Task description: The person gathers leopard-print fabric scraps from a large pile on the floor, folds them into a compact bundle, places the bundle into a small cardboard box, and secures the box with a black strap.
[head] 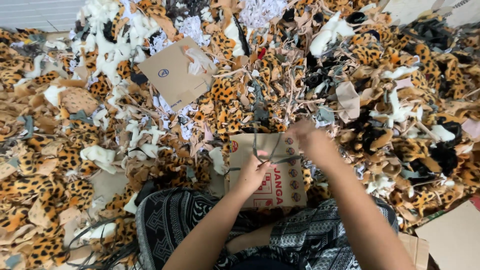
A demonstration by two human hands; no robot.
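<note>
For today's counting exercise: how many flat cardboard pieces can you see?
4: upper-left sheet, printed piece under the hands, plain pieces at the bottom right and beside it. Scraps may hide more.

Two tan cardboard pieces (172, 75) (272, 170) — one red-printed.

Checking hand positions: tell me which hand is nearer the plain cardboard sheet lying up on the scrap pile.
Left. The left hand lies below the plain cardboard sheet, over the printed cardboard piece; the right hand is farther right.
</note>
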